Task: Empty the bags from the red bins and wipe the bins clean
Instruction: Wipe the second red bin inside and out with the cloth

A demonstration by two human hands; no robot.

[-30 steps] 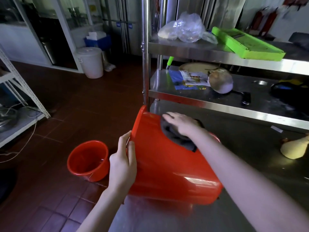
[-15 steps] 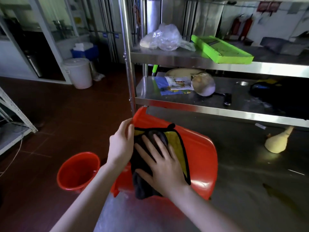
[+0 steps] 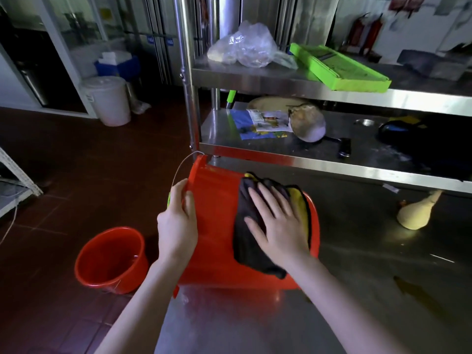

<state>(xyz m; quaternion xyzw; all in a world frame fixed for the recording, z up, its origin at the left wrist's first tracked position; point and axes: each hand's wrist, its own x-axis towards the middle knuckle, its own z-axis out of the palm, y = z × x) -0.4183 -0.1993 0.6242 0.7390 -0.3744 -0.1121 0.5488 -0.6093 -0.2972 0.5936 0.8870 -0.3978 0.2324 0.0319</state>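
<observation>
A red bin (image 3: 214, 226) lies on its side at the left end of the steel table (image 3: 357, 277), its mouth facing left. My left hand (image 3: 177, 223) grips the bin's rim, with the thin wire handle (image 3: 182, 164) arcing above it. My right hand (image 3: 275, 226) presses flat, fingers spread, on a dark cloth with a yellow side (image 3: 251, 241) laid over the bin's outer wall. A second red bin (image 3: 111, 260) stands upright on the floor to the left, with a little water in its bottom.
A steel shelf rack (image 3: 306, 157) rises just behind the bin. It carries a clear plastic bag (image 3: 245, 44), a green slicer (image 3: 337, 65), papers and a round vegetable (image 3: 307, 123). A pale gourd (image 3: 416, 213) lies on the table at right. A white lidded bucket (image 3: 107, 99) stands far left.
My right hand has slid the cloth rightward along the bin's wall toward its base. My left hand has shifted lower on the rim, clear of the cloth.
</observation>
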